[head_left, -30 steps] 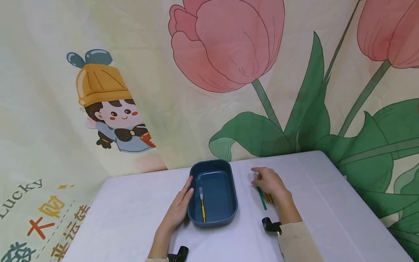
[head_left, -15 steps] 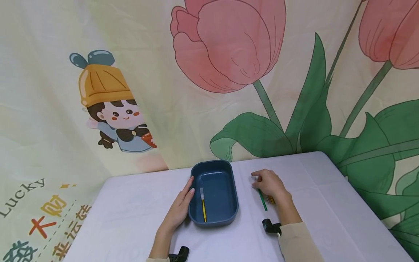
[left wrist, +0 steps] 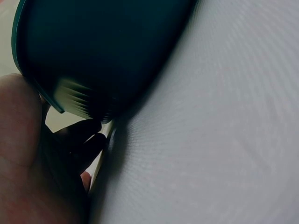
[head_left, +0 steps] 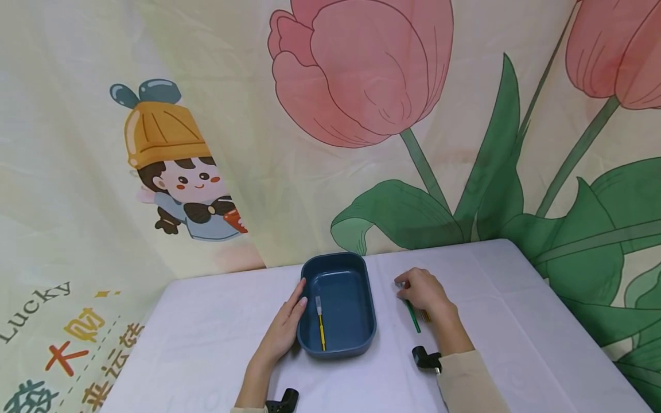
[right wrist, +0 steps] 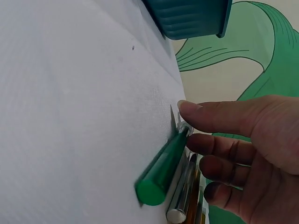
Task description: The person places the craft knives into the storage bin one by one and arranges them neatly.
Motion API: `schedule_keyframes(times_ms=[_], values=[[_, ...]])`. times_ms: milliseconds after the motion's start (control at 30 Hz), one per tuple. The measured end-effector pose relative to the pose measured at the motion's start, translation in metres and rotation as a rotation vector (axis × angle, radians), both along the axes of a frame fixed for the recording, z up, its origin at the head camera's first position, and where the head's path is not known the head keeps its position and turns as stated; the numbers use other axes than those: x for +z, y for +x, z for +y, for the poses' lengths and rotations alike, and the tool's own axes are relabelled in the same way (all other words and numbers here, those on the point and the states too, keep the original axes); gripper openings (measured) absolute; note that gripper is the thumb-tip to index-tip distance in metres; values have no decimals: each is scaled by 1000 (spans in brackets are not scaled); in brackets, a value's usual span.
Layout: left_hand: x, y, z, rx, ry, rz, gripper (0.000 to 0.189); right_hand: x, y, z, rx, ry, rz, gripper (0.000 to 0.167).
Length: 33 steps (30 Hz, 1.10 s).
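Observation:
My left hand [head_left: 281, 327] rests against the left side of a dark blue rectangular tray [head_left: 370, 310], fingers fairly straight along its wall. In the left wrist view, the thumb lies at the rim of the tray [left wrist: 103, 42]. Inside the tray is a thin yellow stick [head_left: 321, 332] with a clear cap. To the right, my right hand [head_left: 426, 289] pinches the far, clear end of a slim green stick [right wrist: 161, 172] between thumb and index finger. The green stick lies low at the cloth; its tip is partly hidden by the fingers.
Beside the green stick lie a silvery stick [right wrist: 184, 191] and yellowish ones [head_left: 426, 315], partly under my right hand. A white cloth covers the table [head_left: 206, 344]. Behind it hangs a printed curtain [head_left: 289, 201] with tulips and a cartoon figure.
My right index finger has bent inward toward the thumb at the green stick's end, and the hand has shifted very slightly. The left hand and tray stay in place.

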State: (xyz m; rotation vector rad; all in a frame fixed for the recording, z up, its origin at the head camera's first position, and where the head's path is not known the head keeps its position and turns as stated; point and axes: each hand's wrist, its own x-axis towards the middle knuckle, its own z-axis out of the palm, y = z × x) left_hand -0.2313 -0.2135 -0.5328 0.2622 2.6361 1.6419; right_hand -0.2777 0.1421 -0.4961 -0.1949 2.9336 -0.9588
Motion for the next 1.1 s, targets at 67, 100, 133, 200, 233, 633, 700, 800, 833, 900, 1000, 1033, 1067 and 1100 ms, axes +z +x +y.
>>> schedule_keyframes(times_ms=[67,100,133,200,233,633,700,800,833,900,1000,1033,1067,1100], values=[[0,0,0,-1,-2,1,58,0,0,-2,0,8,-3,29],[0,0,0,-3,-3,1,58,0,0,-3,2,9,-3,29],[0,0,0,-3,-4,1,58,0,-1,-3,2,8,-6,30],[1,0,0,-2,-7,0,58,0,-1,-5,-4,1,-13,31],[1,0,0,-2,-8,0,58,0,-1,-6,-6,-2,-16,32],[4,2,1,-7,-6,-3,57,-2,-1,-10,23,3,-9,33],[4,2,1,-5,-6,-4,57,-3,-1,-10,44,9,-3,33],[3,2,1,-4,-4,-6,56,-4,0,-11,72,25,6,32],[3,2,1,-3,-3,-7,56,-4,0,-12,77,31,8,32],[2,1,1,-6,-2,-6,56,-4,-1,-12,82,36,10,32],[2,1,0,-7,-5,-5,57,-4,-1,-13,82,32,7,32],[2,1,0,-5,-7,-5,57,-5,-1,-13,83,31,6,32],[2,1,0,-5,-9,-4,57,-5,-1,-13,83,28,5,32],[2,1,0,-3,-11,-5,57,-5,-1,-13,83,22,1,33]])
